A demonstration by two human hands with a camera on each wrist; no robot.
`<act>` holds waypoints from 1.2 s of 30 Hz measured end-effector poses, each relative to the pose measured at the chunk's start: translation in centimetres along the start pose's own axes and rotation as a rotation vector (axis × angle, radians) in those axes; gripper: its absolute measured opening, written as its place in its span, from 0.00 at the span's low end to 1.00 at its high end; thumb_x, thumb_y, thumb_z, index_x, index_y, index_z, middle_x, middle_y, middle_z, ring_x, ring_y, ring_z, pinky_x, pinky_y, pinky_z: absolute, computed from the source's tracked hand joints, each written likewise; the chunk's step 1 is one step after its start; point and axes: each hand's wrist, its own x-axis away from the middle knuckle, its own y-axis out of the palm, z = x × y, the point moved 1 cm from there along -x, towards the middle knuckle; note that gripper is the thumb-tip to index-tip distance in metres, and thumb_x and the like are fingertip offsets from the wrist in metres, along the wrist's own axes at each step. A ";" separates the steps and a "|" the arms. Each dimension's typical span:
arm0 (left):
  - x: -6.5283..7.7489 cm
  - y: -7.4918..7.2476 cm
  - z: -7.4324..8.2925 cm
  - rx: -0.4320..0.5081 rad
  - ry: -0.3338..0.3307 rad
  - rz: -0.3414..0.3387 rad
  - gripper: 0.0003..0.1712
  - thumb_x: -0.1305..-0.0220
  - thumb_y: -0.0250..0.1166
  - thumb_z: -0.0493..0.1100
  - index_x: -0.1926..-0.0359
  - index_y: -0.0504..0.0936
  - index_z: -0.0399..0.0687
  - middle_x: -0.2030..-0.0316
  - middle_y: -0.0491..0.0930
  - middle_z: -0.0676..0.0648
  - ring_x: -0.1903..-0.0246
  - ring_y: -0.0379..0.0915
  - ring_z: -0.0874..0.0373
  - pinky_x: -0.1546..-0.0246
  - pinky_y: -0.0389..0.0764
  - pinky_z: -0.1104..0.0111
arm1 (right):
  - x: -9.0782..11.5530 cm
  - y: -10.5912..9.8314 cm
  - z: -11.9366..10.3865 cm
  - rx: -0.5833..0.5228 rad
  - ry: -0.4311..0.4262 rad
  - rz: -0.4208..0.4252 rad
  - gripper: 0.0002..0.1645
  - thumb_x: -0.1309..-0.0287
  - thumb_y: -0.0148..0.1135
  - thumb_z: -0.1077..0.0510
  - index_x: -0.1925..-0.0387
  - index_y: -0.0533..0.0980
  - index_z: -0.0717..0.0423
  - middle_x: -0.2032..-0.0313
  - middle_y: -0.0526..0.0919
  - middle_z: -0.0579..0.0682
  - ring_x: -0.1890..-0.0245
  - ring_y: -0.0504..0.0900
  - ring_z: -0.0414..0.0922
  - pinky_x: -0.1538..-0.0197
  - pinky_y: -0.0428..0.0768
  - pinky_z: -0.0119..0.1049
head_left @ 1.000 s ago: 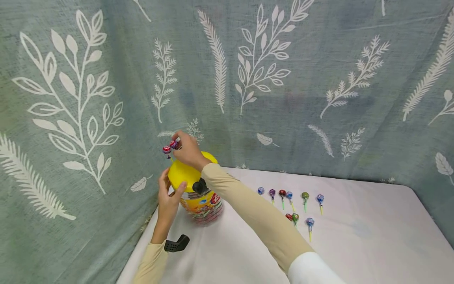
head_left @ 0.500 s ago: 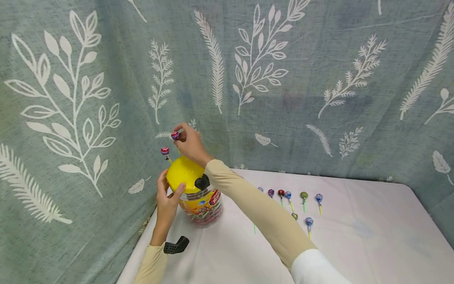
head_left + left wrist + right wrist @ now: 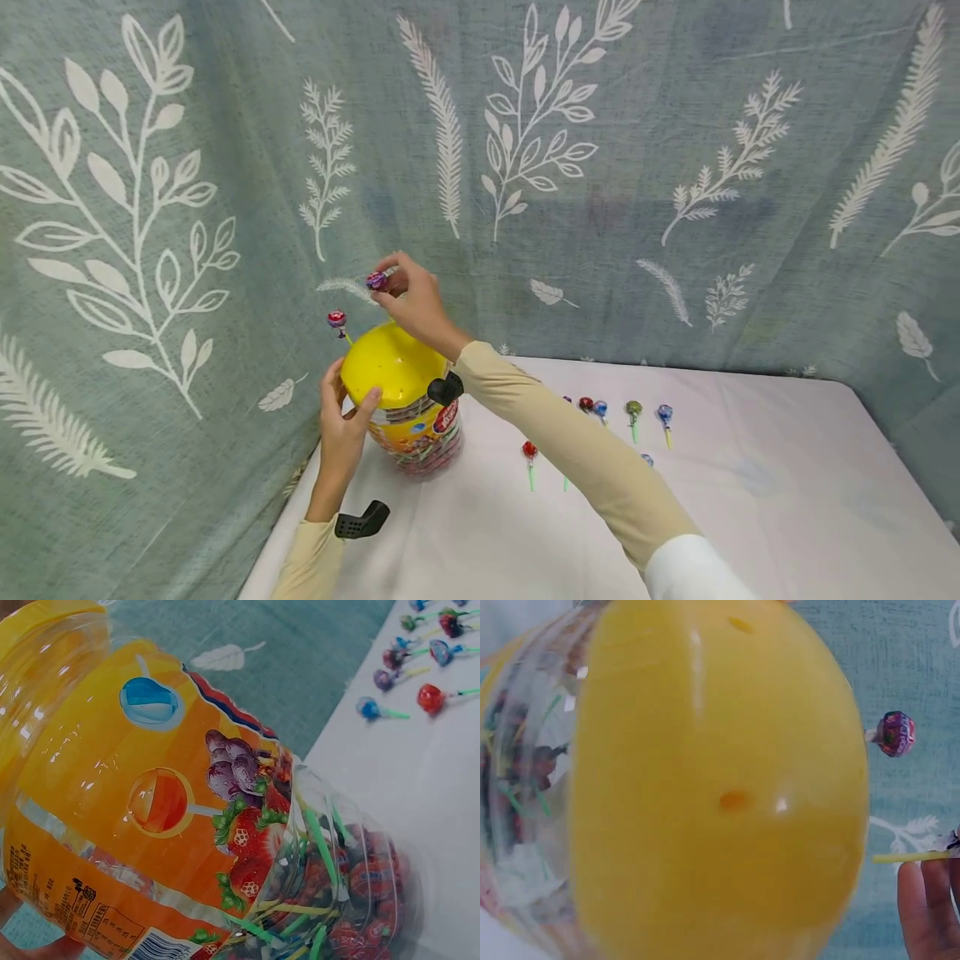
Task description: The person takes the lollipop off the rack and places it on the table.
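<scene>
A clear plastic jar [image 3: 420, 433] with a yellow domed lid [image 3: 390, 371] and an orange fruit label stands on the table, tilted in the wrist views. My left hand [image 3: 345, 429] grips it just below the lid, thumb in front and fingers round the far left side. Above the lid, my right hand [image 3: 416, 307] pinches a purple-wrapped lollipop [image 3: 377, 281] by its head. In the right wrist view the yellow stick [image 3: 904, 858] of that lollipop points toward the lid. Another red and purple lollipop [image 3: 337, 319] stands out of the lid's far left side. Small holes dot the lid.
Several wrapped lollipops, among them a red one [image 3: 529, 450] and a green one [image 3: 634, 408], lie on the white table [image 3: 750, 517], some hidden by the right sleeve [image 3: 555, 442]. More fill the jar's lower part. A leaf-patterned curtain [image 3: 570, 275] hangs behind and to the left.
My right hand has risen and moved slightly right of the other lollipop, carrying the pinched lollipop up from the lid. My left hand keeps its grip on the jar; the head view has shifted slightly.
</scene>
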 end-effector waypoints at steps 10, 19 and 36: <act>0.6 0.3 3.5 0.009 -0.008 -0.015 0.42 0.38 0.61 0.42 0.28 0.49 0.49 0.31 0.54 0.46 0.33 0.50 0.47 0.44 0.59 0.41 | 1.3 -3.3 0.0 0.004 0.008 0.046 0.17 0.45 0.64 0.68 0.53 0.73 0.60 0.68 0.82 0.55 0.72 0.78 0.46 0.65 0.78 0.31; 0.7 0.5 3.1 0.014 -0.010 0.002 0.41 0.38 0.61 0.42 0.28 0.50 0.49 0.32 0.54 0.46 0.34 0.50 0.46 0.42 0.58 0.41 | 3.4 -6.6 0.6 -0.001 0.027 0.065 0.17 0.46 0.65 0.67 0.54 0.73 0.60 0.67 0.83 0.56 0.72 0.79 0.47 0.65 0.77 0.34; 0.1 0.5 0.0 -0.013 -0.005 0.040 0.41 0.38 0.62 0.47 0.29 0.52 0.60 0.33 0.57 0.54 0.36 0.54 0.53 0.44 0.60 0.45 | 8.4 -12.6 -2.2 0.022 0.014 0.061 0.15 0.48 0.63 0.74 0.57 0.72 0.72 0.67 0.81 0.67 0.69 0.79 0.59 0.64 0.77 0.38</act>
